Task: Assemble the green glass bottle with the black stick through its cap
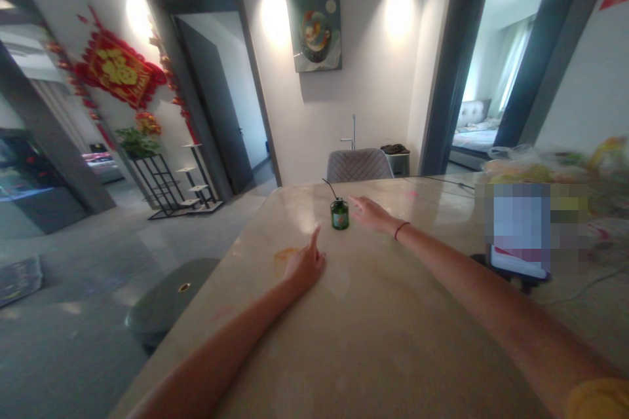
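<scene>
A small green glass reed diffuser bottle [339,215] stands upright on the pale marble-look table [339,340], with a dark stick leaning out of its neck to the left. My left hand [305,262] rests at the table in front of the bottle and to its left, index finger stretched out and the other fingers partly curled; nothing shows in it. Just right of the bottle, my right hand [369,214] points toward its neck with fingers extended, holding nothing visible. Whether a fingertip touches the glass I cannot tell. A thin red cord circles my right wrist.
A phone or tablet on a stand [521,265], partly blurred out, is at the right, before clear plastic bags [540,163]. A grey quilted chair [360,165] stands beyond the far edge. A dark green stool [170,301] sits by the left edge.
</scene>
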Action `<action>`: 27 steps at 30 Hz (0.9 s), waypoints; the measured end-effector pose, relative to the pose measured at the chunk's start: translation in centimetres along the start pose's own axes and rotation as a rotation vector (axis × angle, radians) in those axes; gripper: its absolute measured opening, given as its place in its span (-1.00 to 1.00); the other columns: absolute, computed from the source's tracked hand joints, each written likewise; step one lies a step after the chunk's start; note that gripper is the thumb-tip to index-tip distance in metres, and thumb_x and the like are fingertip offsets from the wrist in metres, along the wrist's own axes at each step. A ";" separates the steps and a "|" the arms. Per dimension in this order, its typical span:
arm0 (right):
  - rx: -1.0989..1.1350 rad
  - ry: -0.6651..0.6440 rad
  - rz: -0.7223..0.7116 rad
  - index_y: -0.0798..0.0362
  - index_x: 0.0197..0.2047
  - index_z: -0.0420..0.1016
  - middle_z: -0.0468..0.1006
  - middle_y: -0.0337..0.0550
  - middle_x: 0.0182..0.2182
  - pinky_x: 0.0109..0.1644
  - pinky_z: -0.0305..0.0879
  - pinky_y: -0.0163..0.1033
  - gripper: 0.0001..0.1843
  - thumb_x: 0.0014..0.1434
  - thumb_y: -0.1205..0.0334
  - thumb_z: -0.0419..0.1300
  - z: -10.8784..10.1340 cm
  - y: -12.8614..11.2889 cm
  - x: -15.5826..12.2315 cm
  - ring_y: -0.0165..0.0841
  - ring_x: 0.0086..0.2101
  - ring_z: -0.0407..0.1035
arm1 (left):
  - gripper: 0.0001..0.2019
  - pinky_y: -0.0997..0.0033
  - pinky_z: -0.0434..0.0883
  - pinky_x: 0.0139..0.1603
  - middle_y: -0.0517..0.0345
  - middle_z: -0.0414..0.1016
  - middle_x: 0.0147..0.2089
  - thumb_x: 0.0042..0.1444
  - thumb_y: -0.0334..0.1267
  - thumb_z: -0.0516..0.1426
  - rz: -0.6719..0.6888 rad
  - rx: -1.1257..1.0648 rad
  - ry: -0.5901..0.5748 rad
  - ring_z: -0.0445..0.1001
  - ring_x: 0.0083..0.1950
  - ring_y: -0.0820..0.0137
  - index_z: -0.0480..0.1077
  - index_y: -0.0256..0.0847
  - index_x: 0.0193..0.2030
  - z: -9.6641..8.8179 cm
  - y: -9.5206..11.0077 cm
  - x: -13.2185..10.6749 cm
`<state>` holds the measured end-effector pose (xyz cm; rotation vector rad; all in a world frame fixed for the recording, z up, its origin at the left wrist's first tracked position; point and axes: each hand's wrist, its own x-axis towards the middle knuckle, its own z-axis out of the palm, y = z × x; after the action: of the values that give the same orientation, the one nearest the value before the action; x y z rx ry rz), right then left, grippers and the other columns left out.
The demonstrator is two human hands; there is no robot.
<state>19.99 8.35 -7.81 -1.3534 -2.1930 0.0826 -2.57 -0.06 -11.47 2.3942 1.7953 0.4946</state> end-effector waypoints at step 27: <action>-0.209 -0.042 0.038 0.14 -0.16 0.57 0.53 0.06 -0.18 -0.02 0.19 -0.24 -0.68 0.15 0.31 0.02 -0.5 -2.8 4.3 -0.22 -0.11 0.34 | -0.75 0.42 0.31 -0.21 0.06 0.48 -0.17 0.15 -0.25 -0.05 0.079 0.029 -0.009 0.44 -0.23 0.37 0.40 -0.20 -0.15 -0.2 0.3 -0.1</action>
<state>16.50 10.48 -4.62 -1.5193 -2.2616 -0.1087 -2.39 -0.30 -11.23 2.4904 1.7220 0.4683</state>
